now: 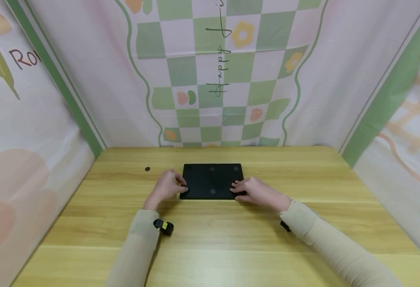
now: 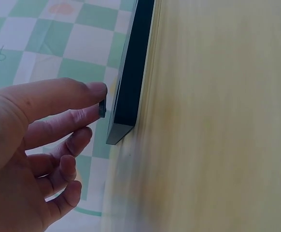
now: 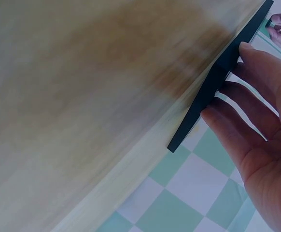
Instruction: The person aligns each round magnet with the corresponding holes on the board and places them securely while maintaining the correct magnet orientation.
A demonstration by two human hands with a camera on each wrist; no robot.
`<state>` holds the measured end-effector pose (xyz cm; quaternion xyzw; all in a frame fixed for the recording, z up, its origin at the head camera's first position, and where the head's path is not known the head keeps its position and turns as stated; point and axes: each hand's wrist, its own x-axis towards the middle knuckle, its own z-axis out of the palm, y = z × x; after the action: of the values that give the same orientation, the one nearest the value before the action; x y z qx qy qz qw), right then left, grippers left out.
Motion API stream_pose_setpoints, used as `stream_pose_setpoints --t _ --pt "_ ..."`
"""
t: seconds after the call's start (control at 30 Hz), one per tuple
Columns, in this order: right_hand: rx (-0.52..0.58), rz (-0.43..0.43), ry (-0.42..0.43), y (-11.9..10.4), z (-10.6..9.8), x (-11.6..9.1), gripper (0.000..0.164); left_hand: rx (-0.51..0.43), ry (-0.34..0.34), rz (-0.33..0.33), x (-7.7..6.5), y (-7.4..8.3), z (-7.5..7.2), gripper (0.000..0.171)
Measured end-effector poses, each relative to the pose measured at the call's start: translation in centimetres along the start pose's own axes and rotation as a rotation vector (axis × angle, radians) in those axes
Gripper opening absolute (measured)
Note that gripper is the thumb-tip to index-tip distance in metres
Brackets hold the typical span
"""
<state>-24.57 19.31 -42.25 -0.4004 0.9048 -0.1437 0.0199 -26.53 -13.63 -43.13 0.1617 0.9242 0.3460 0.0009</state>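
Observation:
A flat black rectangular box (image 1: 210, 181) lies on the wooden table, with several round dark discs on its top face. Between thumb and finger, my left hand (image 1: 168, 185) pinches a small dark disc (image 2: 102, 108), held just above the box's front left corner. The other left fingers are loosely bent. My right hand (image 1: 254, 191) rests its fingertips on the box near the front right corner; in the right wrist view its fingers (image 3: 227, 89) are spread along the top, not wrapped round it.
One loose dark disc (image 1: 147, 169) lies on the table (image 1: 210, 247), left of the box. A patterned curtain (image 1: 210, 79) hangs behind the table's back edge, and more cloth hangs at both sides. Dark devices are strapped at both wrists.

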Motion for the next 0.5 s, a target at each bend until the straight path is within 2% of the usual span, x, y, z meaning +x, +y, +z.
stream_pose_setpoints --t 0.5 --pt "-0.016 0.000 0.002 0.04 0.12 0.08 0.033 0.012 -0.033 0.001 -0.04 0.35 0.10 0.007"
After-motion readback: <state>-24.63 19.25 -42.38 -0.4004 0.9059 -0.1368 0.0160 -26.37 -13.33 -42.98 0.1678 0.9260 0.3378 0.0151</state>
